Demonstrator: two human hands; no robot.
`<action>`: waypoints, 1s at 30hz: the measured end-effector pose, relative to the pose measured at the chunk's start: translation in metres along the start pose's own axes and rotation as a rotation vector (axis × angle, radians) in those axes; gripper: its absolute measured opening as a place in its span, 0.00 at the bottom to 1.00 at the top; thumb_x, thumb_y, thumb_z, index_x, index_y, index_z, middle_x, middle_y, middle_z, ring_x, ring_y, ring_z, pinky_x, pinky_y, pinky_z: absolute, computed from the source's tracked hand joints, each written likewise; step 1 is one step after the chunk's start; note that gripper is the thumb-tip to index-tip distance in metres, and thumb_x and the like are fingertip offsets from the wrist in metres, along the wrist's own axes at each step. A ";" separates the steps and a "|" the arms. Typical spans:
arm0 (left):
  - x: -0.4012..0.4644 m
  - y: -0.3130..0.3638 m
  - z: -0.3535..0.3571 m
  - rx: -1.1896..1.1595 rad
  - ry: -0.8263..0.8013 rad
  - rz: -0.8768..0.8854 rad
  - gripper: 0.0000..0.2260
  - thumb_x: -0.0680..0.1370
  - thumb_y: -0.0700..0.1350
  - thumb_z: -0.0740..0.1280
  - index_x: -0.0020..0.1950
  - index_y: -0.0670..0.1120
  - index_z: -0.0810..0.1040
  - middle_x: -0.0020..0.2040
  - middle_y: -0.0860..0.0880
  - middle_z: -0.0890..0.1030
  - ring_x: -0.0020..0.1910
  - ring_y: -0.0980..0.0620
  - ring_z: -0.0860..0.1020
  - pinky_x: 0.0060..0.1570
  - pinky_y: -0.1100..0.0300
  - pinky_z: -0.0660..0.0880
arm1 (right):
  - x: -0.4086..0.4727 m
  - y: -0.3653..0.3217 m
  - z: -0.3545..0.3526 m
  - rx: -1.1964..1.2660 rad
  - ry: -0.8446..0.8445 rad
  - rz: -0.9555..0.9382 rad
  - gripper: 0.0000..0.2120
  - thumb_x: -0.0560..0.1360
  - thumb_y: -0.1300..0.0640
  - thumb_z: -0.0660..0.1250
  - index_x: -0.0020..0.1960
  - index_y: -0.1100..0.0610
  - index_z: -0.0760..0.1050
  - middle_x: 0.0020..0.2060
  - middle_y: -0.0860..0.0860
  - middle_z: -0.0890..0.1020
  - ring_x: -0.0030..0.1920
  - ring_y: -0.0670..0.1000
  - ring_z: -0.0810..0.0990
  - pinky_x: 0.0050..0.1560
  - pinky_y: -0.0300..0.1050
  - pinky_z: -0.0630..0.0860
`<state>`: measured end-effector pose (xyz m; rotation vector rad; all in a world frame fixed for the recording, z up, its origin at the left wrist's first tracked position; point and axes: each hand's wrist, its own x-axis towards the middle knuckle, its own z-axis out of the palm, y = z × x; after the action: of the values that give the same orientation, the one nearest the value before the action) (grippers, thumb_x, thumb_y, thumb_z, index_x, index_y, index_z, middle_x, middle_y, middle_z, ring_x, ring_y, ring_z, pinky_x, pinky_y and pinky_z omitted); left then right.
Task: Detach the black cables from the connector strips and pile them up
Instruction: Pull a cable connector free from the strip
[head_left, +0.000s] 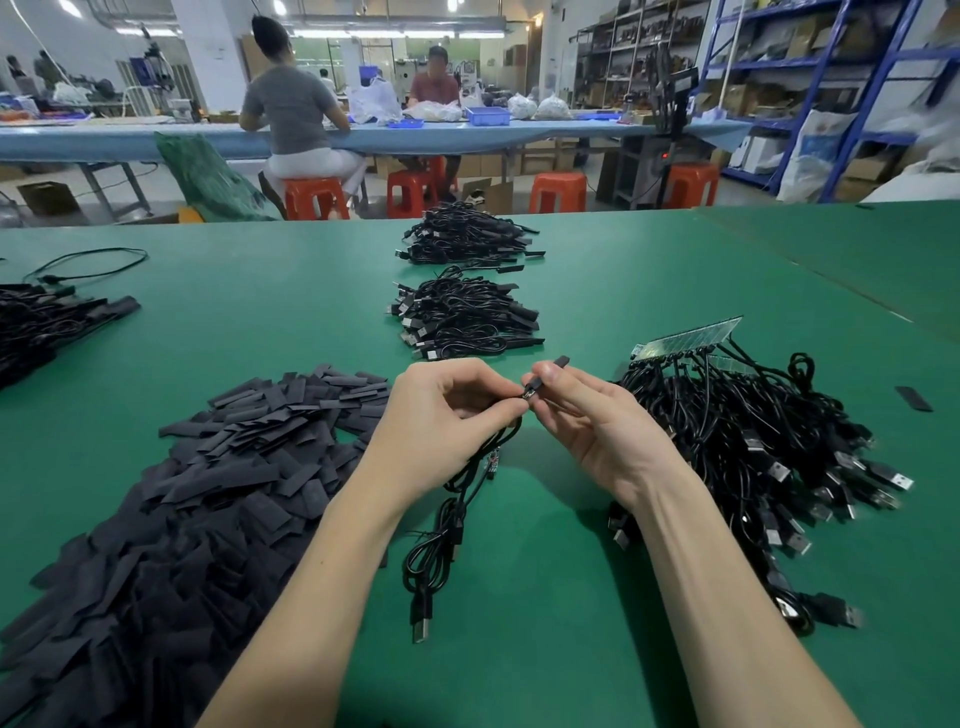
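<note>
Two hands: I have both raised together over the green bench (623, 270), near its front middle.
Left hand (447, 415): fingers curled round a black cable (441, 545), pinching it near its upper end; the rest of the cable hangs in loops and its USB plug (421, 621) lies on the bench between my forearms.
Right hand (582, 415): thumb and forefinger pinch a small black sleeve piece (548, 371) at the cable's tip, touching the left fingertips.
Connector strips (691, 338): to the right, tilted up, with a heap of attached cables (753, 457) spreading from them toward me.
Finished piles: two bundles of black cables straight ahead, the near pile (462, 317) and the far pile (467, 236).
Black flat strips (208, 493): a large loose heap at left, beside my left forearm.
More cables (47, 317): at the far left edge.
Background: two people sit on orange stools (558, 191) at a blue bench (467, 137).
</note>
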<state>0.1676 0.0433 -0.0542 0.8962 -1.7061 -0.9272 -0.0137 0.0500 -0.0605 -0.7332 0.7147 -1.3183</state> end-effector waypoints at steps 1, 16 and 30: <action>0.000 0.000 0.000 -0.014 -0.002 0.000 0.04 0.73 0.38 0.77 0.45 0.47 0.86 0.42 0.51 0.87 0.43 0.53 0.86 0.47 0.63 0.81 | 0.000 0.000 0.000 0.001 -0.009 0.001 0.04 0.70 0.60 0.75 0.42 0.60 0.87 0.43 0.55 0.87 0.43 0.47 0.86 0.44 0.34 0.81; 0.001 -0.001 0.002 -0.060 0.063 -0.020 0.05 0.72 0.37 0.77 0.44 0.44 0.83 0.40 0.51 0.86 0.39 0.56 0.84 0.42 0.68 0.78 | 0.000 0.007 0.007 0.009 0.034 -0.052 0.05 0.70 0.60 0.75 0.44 0.62 0.84 0.42 0.55 0.86 0.40 0.46 0.84 0.44 0.34 0.81; 0.000 0.002 0.002 -0.136 0.053 0.000 0.05 0.71 0.36 0.78 0.41 0.43 0.84 0.42 0.48 0.87 0.43 0.54 0.86 0.45 0.67 0.79 | 0.000 0.008 0.007 -0.005 -0.029 -0.038 0.04 0.71 0.60 0.74 0.43 0.61 0.86 0.43 0.55 0.86 0.41 0.46 0.85 0.43 0.33 0.80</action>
<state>0.1653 0.0441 -0.0531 0.8234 -1.5783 -0.9976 -0.0031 0.0517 -0.0627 -0.7717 0.6846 -1.3381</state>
